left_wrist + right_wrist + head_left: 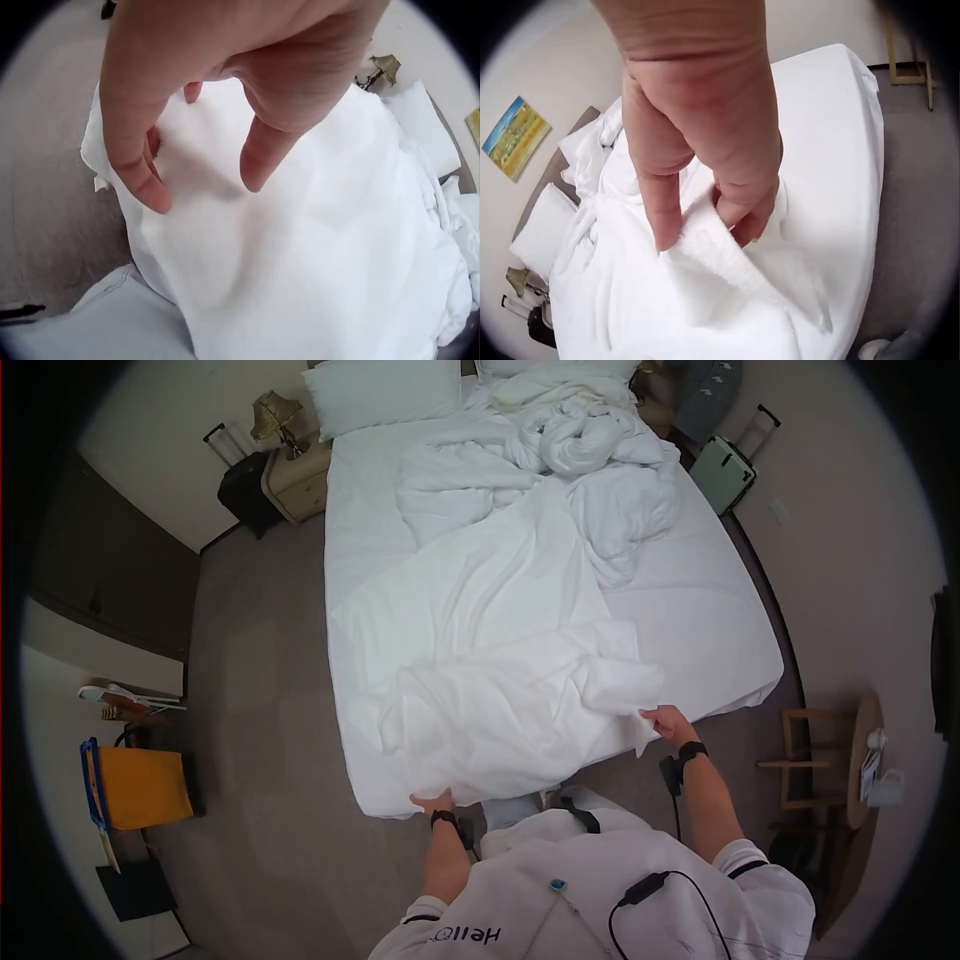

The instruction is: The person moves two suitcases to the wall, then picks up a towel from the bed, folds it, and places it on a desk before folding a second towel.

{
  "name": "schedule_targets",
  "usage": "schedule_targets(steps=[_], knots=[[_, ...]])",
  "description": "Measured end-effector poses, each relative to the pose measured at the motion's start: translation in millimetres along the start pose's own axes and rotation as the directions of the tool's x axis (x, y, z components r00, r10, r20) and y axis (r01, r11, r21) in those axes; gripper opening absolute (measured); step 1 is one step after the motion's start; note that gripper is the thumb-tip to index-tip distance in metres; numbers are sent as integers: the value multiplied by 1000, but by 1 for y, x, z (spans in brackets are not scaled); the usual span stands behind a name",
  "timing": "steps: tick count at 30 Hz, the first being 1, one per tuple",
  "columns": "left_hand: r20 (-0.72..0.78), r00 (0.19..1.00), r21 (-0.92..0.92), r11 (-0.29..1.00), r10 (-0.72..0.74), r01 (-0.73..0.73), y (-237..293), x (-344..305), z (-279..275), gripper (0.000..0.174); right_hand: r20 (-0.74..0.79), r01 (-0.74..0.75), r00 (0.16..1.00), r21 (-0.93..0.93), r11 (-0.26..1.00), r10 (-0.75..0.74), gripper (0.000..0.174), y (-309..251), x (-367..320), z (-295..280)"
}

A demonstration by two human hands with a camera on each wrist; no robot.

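Because the right hand pinches the white cloth at its edge, probably for control, the left hand spreads over it

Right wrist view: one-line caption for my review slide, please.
A bare right hand pinches the edge of a fluffy white cloth over a white-sheeted bed, a colourful rectangular picture behind.

There are two hands, two wristbands, one bed, two pillows, two suitcases, one clearly visible lamp, one orange bin, one round tabletop, one wall picture and one floor, with the folds of white bedding too merged to count.
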State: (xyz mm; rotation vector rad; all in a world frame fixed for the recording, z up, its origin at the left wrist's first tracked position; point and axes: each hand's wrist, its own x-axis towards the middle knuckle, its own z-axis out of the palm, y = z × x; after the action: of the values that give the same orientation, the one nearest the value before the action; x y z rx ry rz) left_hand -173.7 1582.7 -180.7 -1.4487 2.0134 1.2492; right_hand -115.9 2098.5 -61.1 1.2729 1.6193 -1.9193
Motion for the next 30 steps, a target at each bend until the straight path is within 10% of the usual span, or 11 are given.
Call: schedule_targets(steps=[2,6,7,10,13,15,18,24,26,30], knots=[[57,998,-41,998,-36,39,4,7,-20,85,-156,-51,987,-35,998,45,36,0,-12,8],[213,959,637,718,187,-282,2,31,-32,60,-381,0,925,-8,1000,-3,40,13,9,1],[215,911,765,519,351,-381,-3,22,-32,54,-353,72,935,123,990,-25,37,19,10,0],[285,839,703,494,463,-512,-2,15,-39,53,-197,170,976,428,888,-92,32,-14,-26,14],[387,879,-73,959,279,-273,0,28,-71,43,49,91,989,553,828,-142,28,-38,-49,-7],[383,900,-435,900,209,-24,37,-32,-114,33,-4,168,978,607,776,-208,33,-30,-39,-47],[273,860,-775,628,431,-69,65,-76,-171,33,-262,442,895,632,636,-362,42,-46,-62,-84],[-13,764,-988,108,645,-108,82,-148,-269,29,-428,838,541,347,421,-724,42,-68,-163,-80],[-124,695,-984,4,709,-179,79,-189,-291,30,-426,730,669,531,430,-608,35,-68,-158,-114],[-335,659,-916,-70,673,-395,53,-257,-322,30,-499,916,379,82,393,-779,30,-64,-188,-110]])
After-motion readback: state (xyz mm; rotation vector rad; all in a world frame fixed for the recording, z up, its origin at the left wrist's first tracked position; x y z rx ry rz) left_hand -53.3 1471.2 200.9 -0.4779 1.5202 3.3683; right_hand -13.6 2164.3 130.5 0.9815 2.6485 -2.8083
